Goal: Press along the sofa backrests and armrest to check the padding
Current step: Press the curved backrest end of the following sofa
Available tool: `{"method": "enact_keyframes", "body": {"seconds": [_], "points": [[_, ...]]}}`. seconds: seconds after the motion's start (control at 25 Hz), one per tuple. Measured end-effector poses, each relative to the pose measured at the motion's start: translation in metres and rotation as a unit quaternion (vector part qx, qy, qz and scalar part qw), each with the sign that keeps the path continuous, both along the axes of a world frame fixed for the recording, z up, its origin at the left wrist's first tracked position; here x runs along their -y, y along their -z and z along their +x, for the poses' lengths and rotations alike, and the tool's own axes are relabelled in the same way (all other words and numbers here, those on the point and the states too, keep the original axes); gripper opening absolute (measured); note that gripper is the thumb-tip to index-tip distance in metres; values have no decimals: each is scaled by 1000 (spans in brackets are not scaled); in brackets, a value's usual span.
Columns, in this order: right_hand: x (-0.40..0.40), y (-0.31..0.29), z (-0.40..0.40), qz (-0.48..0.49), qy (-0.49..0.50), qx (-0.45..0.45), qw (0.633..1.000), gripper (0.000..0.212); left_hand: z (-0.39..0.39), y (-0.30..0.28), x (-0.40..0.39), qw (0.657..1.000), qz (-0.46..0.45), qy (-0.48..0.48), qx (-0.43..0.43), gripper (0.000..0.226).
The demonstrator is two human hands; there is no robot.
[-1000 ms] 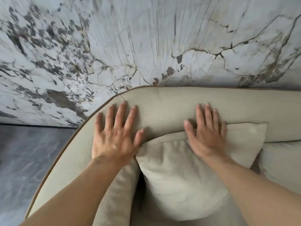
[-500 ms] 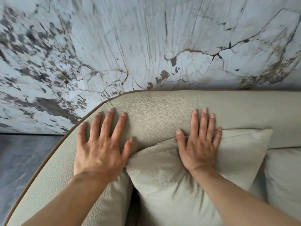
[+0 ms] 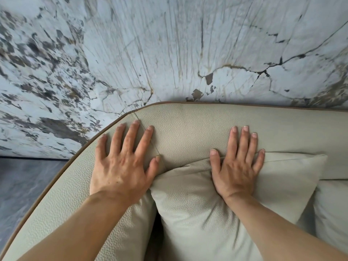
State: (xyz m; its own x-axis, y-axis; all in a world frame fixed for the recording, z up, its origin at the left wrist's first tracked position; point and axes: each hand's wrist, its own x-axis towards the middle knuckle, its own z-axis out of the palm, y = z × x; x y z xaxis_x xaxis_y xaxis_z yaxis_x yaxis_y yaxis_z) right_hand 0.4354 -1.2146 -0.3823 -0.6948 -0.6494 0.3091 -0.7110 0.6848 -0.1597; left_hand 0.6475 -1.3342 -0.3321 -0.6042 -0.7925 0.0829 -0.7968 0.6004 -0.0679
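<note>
Still flat: hands (image 3: 120,166) (image 3: 235,166) unmoved on backrest (image 3: 188,132).

Sofa backrest (image 3: 197,129): beige pebbled leather, matt, brown piping
Cushion (image 3: 188,213): matching grained leather, creased
Wall (image 3: 169,53): veined marble, smooth
Floor (image 3: 22,185): grey stone

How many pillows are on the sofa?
3 that I can see: one big pillow under the right hand, one tucked in the corner below the left hand, one at the right edge. More may be out of view.
</note>
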Motion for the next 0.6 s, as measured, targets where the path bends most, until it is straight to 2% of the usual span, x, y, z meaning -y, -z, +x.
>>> {"method": "enact_keyframes", "body": {"seconds": [0.36,0.6], "points": [[29,10,-14,-41,20,1,999,77,-17,2,32,1000,11,20,-5,68],[31,5,-12,-31,24,13,999,77,-18,3,36,1000,2,20,-9,68]]}}
